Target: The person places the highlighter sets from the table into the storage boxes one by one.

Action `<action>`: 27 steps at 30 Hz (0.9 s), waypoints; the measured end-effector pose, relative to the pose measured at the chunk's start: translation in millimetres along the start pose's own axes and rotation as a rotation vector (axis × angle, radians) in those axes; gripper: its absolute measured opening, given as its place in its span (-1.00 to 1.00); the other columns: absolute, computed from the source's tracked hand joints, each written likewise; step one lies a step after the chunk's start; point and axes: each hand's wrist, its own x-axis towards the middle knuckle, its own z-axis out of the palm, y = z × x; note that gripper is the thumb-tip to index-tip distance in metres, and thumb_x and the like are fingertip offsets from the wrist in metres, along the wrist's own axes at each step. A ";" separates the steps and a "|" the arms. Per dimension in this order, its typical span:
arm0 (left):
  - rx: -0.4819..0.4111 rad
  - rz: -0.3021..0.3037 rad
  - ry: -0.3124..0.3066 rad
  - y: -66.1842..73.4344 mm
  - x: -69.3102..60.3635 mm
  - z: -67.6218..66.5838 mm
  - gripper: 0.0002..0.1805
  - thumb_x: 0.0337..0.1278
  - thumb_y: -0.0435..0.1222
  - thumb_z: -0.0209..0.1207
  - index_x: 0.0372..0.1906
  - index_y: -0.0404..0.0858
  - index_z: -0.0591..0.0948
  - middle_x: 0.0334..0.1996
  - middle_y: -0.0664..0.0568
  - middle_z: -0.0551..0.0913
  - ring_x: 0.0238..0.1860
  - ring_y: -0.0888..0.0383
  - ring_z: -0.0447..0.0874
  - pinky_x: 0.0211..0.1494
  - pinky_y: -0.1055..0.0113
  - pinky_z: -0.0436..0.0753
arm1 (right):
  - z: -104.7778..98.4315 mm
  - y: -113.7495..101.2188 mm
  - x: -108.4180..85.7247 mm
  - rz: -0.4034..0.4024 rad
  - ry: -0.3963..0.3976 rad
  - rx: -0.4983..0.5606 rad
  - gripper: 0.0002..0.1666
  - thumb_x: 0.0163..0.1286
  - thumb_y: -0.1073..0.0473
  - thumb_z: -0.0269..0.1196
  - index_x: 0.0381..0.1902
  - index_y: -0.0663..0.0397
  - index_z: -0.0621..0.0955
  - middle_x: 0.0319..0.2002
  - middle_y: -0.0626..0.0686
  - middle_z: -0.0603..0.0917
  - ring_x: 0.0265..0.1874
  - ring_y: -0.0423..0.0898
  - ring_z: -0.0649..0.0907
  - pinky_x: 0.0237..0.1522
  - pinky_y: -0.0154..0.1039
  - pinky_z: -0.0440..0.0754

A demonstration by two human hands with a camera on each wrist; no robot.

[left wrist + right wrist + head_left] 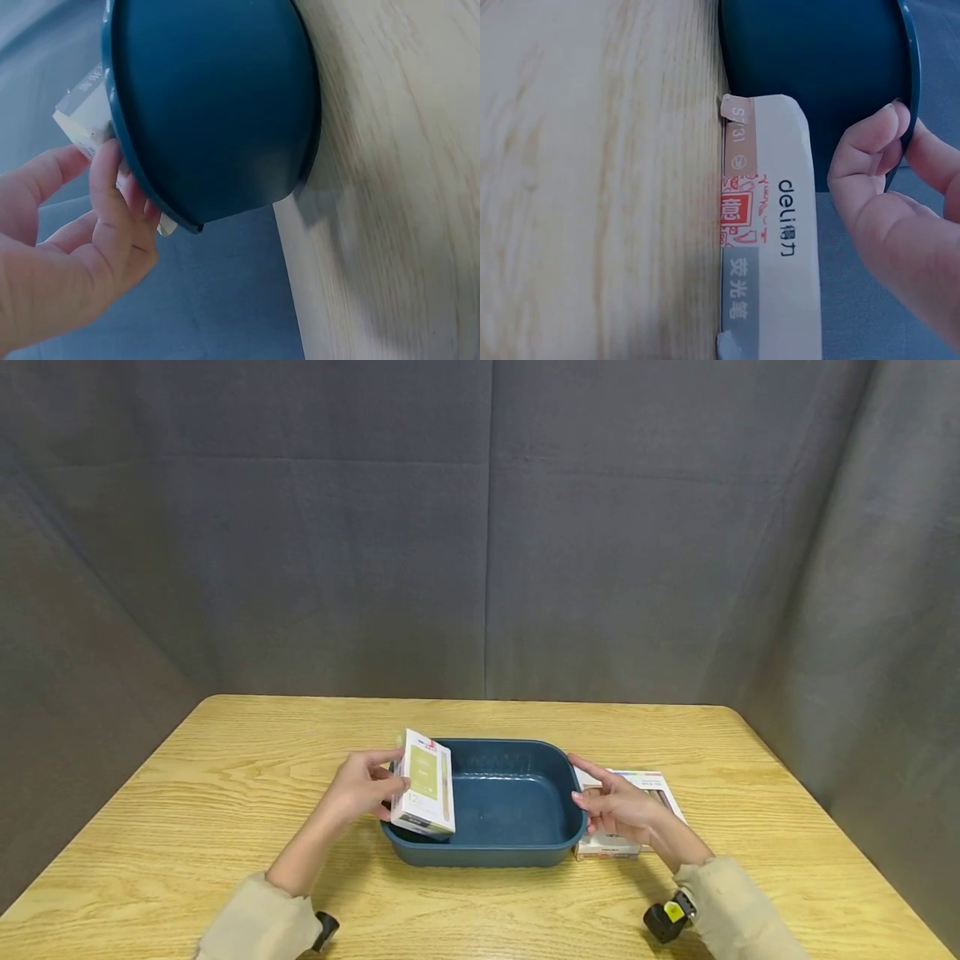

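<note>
A dark blue plastic bin [510, 806] stands on the table. My left hand [363, 787] holds a white and green box [425, 783] between thumb and fingers, tilted over the bin's left end. The box's lower end dips inside the rim. In the left wrist view the bin wall [210, 105] hides much of that box, and the fingers of the left hand [97, 225] sit by the rim. My right hand [617, 806] pinches the bin's right rim, seen closer in the right wrist view, with fingers [862, 154] against the outer wall.
A white deli highlighter box [607, 845], its printed side [780, 202] facing the right wrist camera, lies on the table right of the bin, partly under the right hand. The wooden table [262, 743] ends at grey curtains [480, 568] behind and at the sides.
</note>
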 end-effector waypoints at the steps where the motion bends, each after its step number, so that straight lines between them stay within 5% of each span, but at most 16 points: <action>1: 0.006 -0.001 0.001 -0.2 0.2 0.9 -0.46 -0.02 -0.50 0.14 0.16 -0.44 0.38 -0.43 -0.17 0.54 -0.56 0.12 0.54 -0.63 0.30 0.55 | -0.1 0.0 0.1 0.000 -0.002 0.002 -0.16 0.37 0.40 -0.06 0.38 0.10 -0.29 -0.51 -0.01 0.50 -0.60 -0.19 0.53 -0.48 -0.35 0.52; 17: 0.070 -0.025 0.014 -0.7 3.4 8.5 -0.47 -0.04 -0.48 0.17 0.15 -0.44 0.40 -0.45 -0.16 0.51 -0.57 0.11 0.56 -0.62 0.29 0.56 | 2.5 -1.7 0.2 -0.001 -0.005 0.009 -0.18 0.38 0.40 -0.08 0.38 0.12 -0.30 -0.50 -0.01 0.53 -0.60 -0.20 0.54 -0.48 -0.35 0.52; 27: 0.138 0.015 0.017 -0.1 3.3 12.0 -0.50 -0.04 -0.48 0.18 0.10 -0.47 0.43 -0.51 -0.13 0.52 -0.61 0.11 0.56 -0.63 0.28 0.56 | 1.7 -0.7 1.8 0.001 -0.009 0.019 -0.16 0.37 0.38 -0.06 0.38 0.10 -0.29 -0.48 -0.01 0.54 -0.59 -0.20 0.55 -0.47 -0.36 0.52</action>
